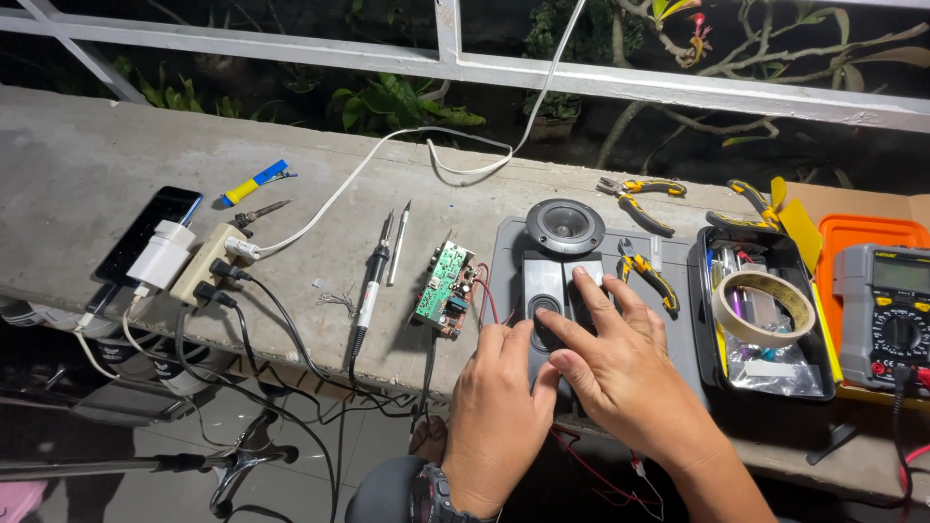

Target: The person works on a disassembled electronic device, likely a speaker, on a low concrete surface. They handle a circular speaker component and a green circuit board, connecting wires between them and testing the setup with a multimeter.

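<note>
Both hands on the black speaker housing, lying flat on a grey mat at the near edge of the concrete ledge, centre-right. Right hand open, fingers spread, flat on the housing top. Left hand loosely curled against the housing's near-left side; can't tell if it's actually gripping. Round tweeter sits at the housing's far end. Green circuit board just left of it, red wires running to the housing.

Containers: black tray right of the mat holds a roll of tape, clear bags, pens and small bits. Orange case beyond it, w/ a grey multimeter lying on it.

Edges/room: housing overhangs near the ledge's front edge; cables drop off that edge to the floor. Open concrete far left and between the board and the power strip. Railing close behind.

Other: soldering iron left of the board; yellow-handled pliers and cutters by the tweeter; phone and white charger at the strip; yellow-blue tool behind.
</note>
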